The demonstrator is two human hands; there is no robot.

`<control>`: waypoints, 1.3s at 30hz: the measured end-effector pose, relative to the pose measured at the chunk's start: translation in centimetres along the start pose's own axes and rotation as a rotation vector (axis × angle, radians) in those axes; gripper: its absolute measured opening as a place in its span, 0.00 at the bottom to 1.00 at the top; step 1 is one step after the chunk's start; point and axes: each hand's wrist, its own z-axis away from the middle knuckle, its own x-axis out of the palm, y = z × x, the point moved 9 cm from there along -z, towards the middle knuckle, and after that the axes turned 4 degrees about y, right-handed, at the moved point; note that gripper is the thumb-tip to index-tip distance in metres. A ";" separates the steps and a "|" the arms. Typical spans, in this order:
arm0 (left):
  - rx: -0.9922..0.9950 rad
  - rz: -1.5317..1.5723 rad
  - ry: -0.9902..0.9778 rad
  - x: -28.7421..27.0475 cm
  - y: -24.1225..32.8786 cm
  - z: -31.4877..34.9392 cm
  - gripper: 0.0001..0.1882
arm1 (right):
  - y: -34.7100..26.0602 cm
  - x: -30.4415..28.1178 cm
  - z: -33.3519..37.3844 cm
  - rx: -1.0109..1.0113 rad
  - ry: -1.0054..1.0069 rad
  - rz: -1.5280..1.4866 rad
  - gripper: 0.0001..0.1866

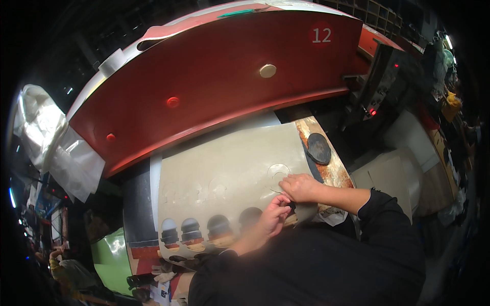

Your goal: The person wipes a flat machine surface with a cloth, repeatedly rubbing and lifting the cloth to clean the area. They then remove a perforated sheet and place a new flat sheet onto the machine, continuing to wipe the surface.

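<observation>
We press our right hand (pixel 301 186) flat on the grey sheet (pixel 229 178) lying under the red press (pixel 219 76); our left hand (pixel 274 214) pinches a dark cut piece (pixel 292 206) at the sheet's near edge; best lift it slowly, sheet pinned.

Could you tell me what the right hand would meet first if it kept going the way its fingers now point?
The right hand points left across the grey sheet, already resting on it. Further along lies only bare sheet to its left edge, as far as the fisheye picture shows.

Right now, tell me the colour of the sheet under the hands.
Pale beige-grey sheet; head view.
</observation>
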 end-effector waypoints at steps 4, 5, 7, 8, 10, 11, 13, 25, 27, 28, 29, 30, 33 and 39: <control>0.024 -0.014 0.006 0.4 0.1 0.1 0.14 | -0.3 0.0 -0.1 0.002 -0.012 0.025 0.09; 0.033 -0.011 -0.005 0.6 0.2 0.1 0.15 | -0.3 0.2 0.0 0.009 -0.035 0.023 0.10; 0.057 -0.011 -0.006 0.8 0.4 0.2 0.16 | 0.0 0.5 0.1 0.049 -0.081 0.041 0.10; 0.063 -0.019 -0.001 0.9 0.4 0.3 0.16 | 0.0 0.6 0.1 0.052 -0.090 0.029 0.10; 0.092 -0.038 0.003 1.0 0.6 0.4 0.17 | 0.2 0.6 0.3 0.061 -0.108 0.017 0.11; 0.087 -0.034 0.017 0.9 0.5 0.4 0.17 | 0.2 0.5 0.3 0.060 -0.104 -0.004 0.10; 0.125 -0.026 0.035 0.8 0.6 0.4 0.18 | 0.2 0.0 0.2 0.042 -0.061 -0.047 0.10; 0.224 -0.275 0.223 -0.3 0.4 0.7 0.26 | 2.0 -0.4 -0.3 0.205 -0.090 -0.179 0.17; 0.206 -0.164 0.197 -0.3 0.0 0.6 0.27 | 1.3 -0.6 -0.5 0.118 -0.027 -0.157 0.16; 0.208 -0.134 0.204 -0.4 0.0 0.6 0.27 | 0.9 -0.8 -0.5 0.077 0.011 -0.142 0.15; 0.206 -0.126 0.176 -0.3 0.0 0.5 0.27 | 0.7 -0.4 -0.4 0.061 -0.005 -0.104 0.15; 0.208 -0.133 0.172 -0.3 0.0 0.4 0.27 | 0.3 -0.2 -0.3 0.038 -0.008 -0.063 0.14; 0.223 -0.143 0.140 -0.2 0.2 0.3 0.27 | -0.3 0.4 -0.2 0.002 -0.005 -0.006 0.11; 0.225 -0.089 0.129 -0.2 0.3 0.5 0.29 | -0.3 1.1 -0.6 0.036 -0.077 0.044 0.09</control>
